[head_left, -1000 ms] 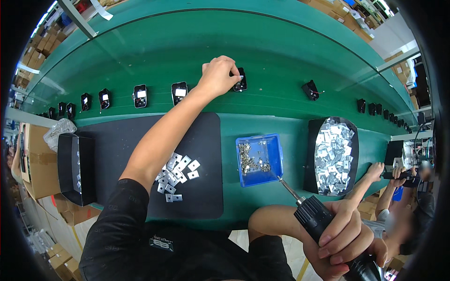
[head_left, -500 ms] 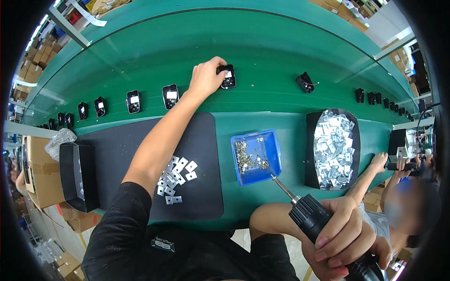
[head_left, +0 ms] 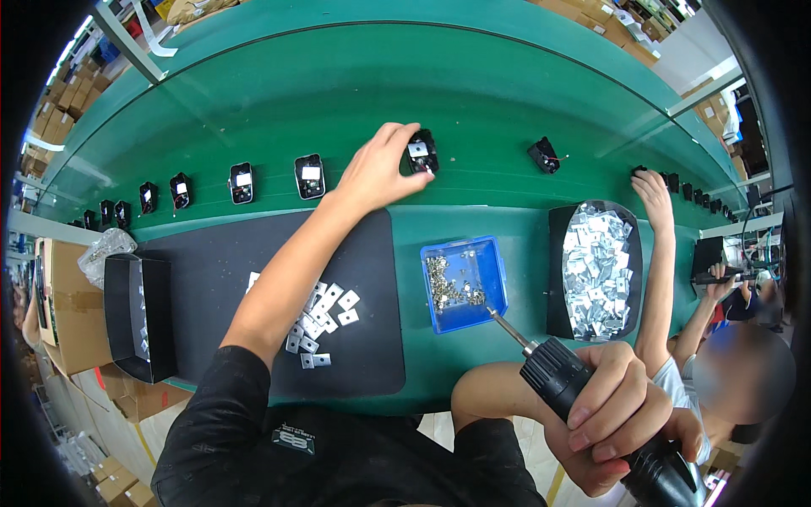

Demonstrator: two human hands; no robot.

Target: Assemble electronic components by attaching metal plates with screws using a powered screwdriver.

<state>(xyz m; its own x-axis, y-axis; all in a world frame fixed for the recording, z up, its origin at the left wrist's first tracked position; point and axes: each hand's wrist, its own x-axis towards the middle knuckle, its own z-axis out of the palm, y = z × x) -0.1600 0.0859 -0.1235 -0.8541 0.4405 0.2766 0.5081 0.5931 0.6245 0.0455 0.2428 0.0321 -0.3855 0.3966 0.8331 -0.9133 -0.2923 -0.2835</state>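
My left hand (head_left: 378, 171) reaches to the green belt with thumb and forefinger around a small black housing (head_left: 430, 159), which has a white metal plate inside. In my right hand (head_left: 621, 414) is a black electric screwdriver (head_left: 553, 378), fingers wrapped around its body. Its bit points up and left, the tip near the corner of a blue bin (head_left: 504, 291) of small screws (head_left: 439, 283). Flat metal plates with holes (head_left: 318, 314) lie loosely on the dark mat (head_left: 372, 363) by my left forearm.
More black housings (head_left: 310, 176) stand along the belt on the left; another (head_left: 543, 155) lies tilted right of centre. A black box of metal plates (head_left: 598, 270) stands right of the bin. At right, a co-worker's hand (head_left: 653, 196) touches a housing. Another black box (head_left: 139, 363) stands left.
My left hand and its housing have shifted slightly right and nearer, the thumb now at the housing's lower edge. The co-worker's hand has moved from the table's right side up to the belt.
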